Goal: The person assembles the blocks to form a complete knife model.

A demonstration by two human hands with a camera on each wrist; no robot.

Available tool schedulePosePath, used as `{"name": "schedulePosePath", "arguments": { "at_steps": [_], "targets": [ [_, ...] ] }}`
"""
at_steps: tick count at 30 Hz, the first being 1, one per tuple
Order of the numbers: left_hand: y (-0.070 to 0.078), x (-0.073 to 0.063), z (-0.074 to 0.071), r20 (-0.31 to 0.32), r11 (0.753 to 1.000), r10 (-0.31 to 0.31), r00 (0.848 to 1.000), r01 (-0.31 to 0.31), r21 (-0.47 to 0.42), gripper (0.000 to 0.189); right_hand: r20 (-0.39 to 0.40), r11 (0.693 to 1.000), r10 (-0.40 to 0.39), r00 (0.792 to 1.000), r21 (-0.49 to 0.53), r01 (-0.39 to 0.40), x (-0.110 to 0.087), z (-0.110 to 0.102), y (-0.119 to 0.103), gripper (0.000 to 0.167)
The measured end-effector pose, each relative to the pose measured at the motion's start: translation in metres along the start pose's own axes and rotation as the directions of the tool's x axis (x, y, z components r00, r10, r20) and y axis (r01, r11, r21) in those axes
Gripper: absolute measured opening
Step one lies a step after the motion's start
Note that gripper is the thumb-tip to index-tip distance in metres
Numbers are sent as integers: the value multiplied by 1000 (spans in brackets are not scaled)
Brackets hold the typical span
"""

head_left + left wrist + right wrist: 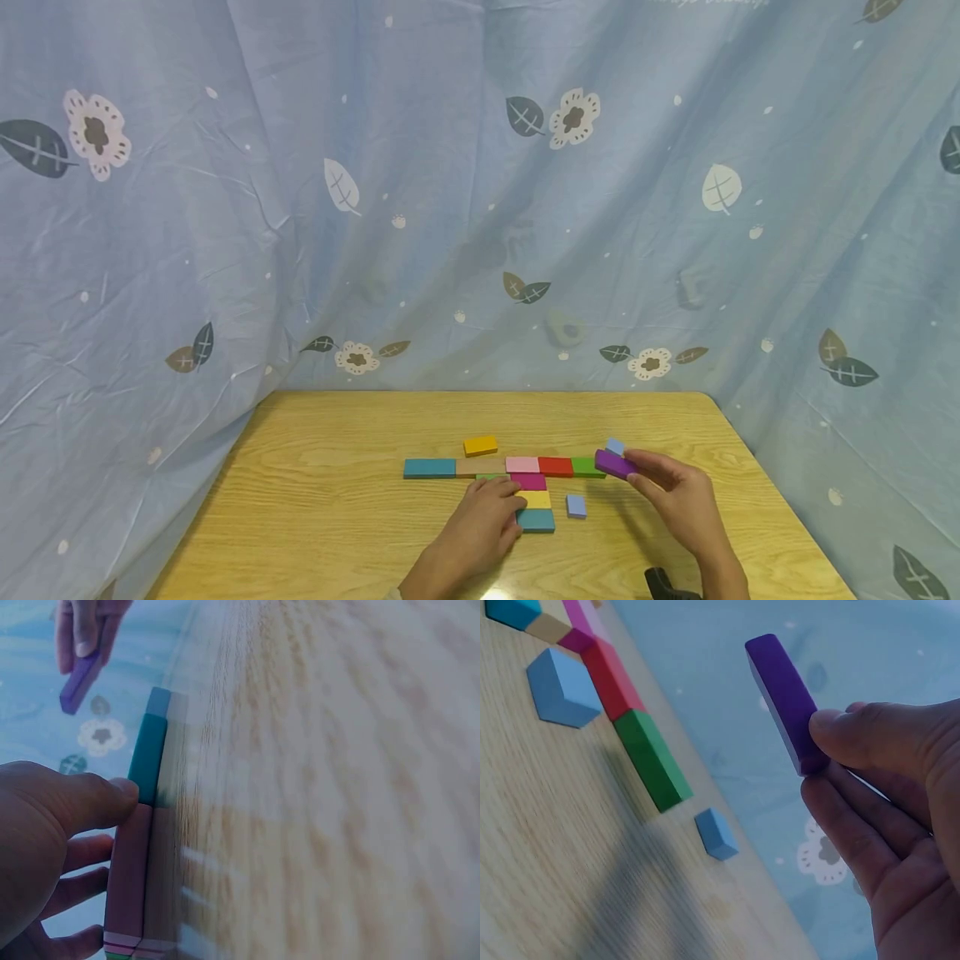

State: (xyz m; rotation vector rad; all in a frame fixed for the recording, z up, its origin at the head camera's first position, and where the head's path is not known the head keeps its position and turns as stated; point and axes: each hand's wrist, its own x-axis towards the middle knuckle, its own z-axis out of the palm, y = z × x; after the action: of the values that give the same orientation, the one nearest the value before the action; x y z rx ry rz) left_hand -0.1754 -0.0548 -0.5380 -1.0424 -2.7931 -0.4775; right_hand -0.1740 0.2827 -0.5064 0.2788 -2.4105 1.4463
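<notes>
My right hand (684, 497) pinches a purple rectangular block (784, 701) between thumb and fingers, lifted above the table near the right end of a row of blocks. My left hand (483, 521) rests over a cluster of blocks, its fingers lying across them. In the left wrist view its thumb touches the side where a teal block (148, 761) meets a pink block (129, 862). Beside the fingertips are a magenta block (528, 482) and a yellow block (534, 500). The hand hides part of this cluster.
The row's other pieces include a blue block (430, 468), a tan block (480, 467), a red block (556, 467) and a green block (587, 467). An orange block (480, 446) lies behind it. Small light-blue blocks (576, 506) lie apart. A patterned curtain (450, 208) surrounds the table.
</notes>
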Motion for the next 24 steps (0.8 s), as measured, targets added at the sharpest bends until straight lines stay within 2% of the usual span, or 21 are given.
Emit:
{"name": "schedulePosePath", "arguments": {
  "at_steps": [8,16,24],
  "targets": [
    [0,0,1,-1,1000,-3,1000,3,5,26,71,999,-40,997,24,38,15,17,1,34],
    [0,0,4,-15,1000,4,1000,-4,11,26,195,998,-39,980,-45,49,25,36,6,33],
    [-2,1,4,-27,999,12,1000,-11,32,25,281,992,-30,959,-112,64,30,50,9,30]
  ]
}}
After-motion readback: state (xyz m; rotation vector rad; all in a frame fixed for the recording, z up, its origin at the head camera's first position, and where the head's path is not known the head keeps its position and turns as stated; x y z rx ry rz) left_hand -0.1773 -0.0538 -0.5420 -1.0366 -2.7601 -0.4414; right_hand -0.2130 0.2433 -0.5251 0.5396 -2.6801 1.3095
